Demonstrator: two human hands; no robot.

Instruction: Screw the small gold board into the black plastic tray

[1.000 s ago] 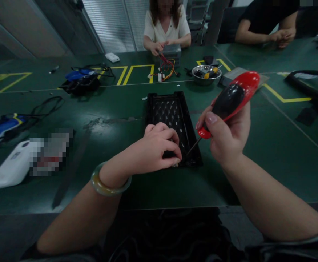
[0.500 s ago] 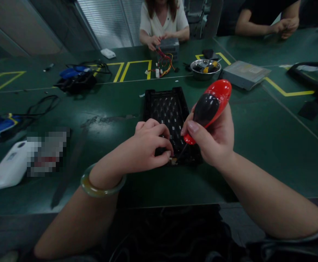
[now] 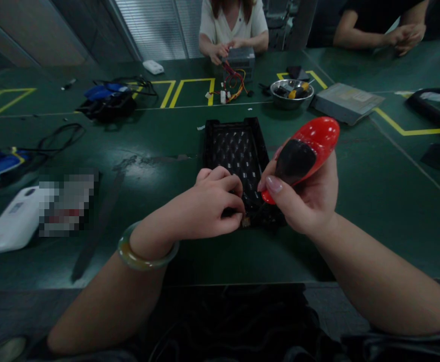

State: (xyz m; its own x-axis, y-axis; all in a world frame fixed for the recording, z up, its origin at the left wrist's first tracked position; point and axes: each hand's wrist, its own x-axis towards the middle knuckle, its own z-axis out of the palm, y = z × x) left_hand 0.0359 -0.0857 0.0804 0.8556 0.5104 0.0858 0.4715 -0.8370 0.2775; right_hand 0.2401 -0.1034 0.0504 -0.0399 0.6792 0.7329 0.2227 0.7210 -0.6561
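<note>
A black plastic casing [image 3: 235, 146] with a dimpled, open inside lies on the green table in front of me. My right hand [image 3: 310, 193] grips a red and black screwdriver [image 3: 302, 151] by its fat handle. Its thin dark shaft slants down to the casing's near end; the tip is hard to see. Curled over the casing's near left part is my left hand [image 3: 217, 203], thumb and fingers pinched together. Right by those fingertips shows a small brownish piece [image 3: 246, 221] on the casing's near edge. Whatever is between the fingers is hidden.
Beyond the casing are a metal bowl of tools [image 3: 291, 95], a flat grey metal box [image 3: 348, 103] and a power supply with coloured wires [image 3: 240, 63], handled by a person opposite. Blue-black cabled items [image 3: 106, 100] and a white device [image 3: 12, 221] lie left. Another person sits back right.
The view has shifted slightly, so most things sit a bit further right. The screwdriver handle tips more to the right. My left hand stays at the casing's near edge.
</note>
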